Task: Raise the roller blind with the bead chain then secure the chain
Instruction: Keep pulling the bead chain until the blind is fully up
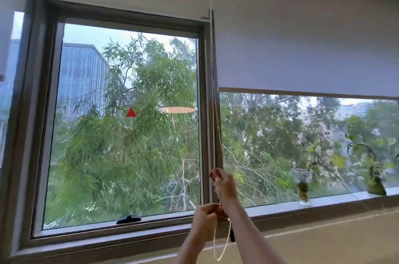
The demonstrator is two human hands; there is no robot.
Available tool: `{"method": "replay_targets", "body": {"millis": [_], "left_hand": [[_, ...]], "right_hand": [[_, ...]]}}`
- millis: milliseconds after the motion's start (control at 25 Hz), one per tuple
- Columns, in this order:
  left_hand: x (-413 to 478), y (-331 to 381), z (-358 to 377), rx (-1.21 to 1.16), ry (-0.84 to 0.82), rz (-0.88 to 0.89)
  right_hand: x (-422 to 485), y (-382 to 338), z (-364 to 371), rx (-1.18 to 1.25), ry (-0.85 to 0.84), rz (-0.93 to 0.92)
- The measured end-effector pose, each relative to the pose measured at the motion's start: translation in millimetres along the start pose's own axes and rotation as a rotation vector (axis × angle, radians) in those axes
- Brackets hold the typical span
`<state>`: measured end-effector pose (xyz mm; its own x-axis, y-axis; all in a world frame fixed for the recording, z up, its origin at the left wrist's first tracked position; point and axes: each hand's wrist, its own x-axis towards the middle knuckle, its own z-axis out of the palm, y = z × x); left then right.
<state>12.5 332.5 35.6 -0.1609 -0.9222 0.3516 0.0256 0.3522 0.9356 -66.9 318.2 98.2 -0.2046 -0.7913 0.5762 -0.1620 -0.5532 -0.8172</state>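
A white bead chain (pixel 214 125) hangs down the frame between 2 windows, its loop dangling below the hands. The right hand (pixel 223 183) pinches it higher up; the left hand (pixel 205 216) grips it lower. The right-hand roller blind (pixel 302 47) sits roughly halfway up. Pulling sideways could likely jam the beads or swing the chain toward the sill plants (pixel 303 188).

One head-worn camera (wide-angle) looks forward and slightly up at the window (pixel 121 125), close to it.
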Motion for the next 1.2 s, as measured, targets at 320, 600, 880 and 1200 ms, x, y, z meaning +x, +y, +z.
{"method": "replay_targets", "body": {"millis": [320,600,880,1200], "left_hand": [[8,-5,-15,0.024,0.04,-0.045],[32,38,-6,-0.077,0.197,0.031],[35,34,-12,-0.081,0.315,-0.016],[17,2,-27,0.071,0.327,0.02]], "right_hand": [[-23,35,-4,-0.113,-0.012,0.045],[-39,69,-3,-0.22,-0.066,0.104],[-43,73,6,-0.288,-0.127,0.106],[-40,74,-1,-0.223,-0.311,0.255]]}}
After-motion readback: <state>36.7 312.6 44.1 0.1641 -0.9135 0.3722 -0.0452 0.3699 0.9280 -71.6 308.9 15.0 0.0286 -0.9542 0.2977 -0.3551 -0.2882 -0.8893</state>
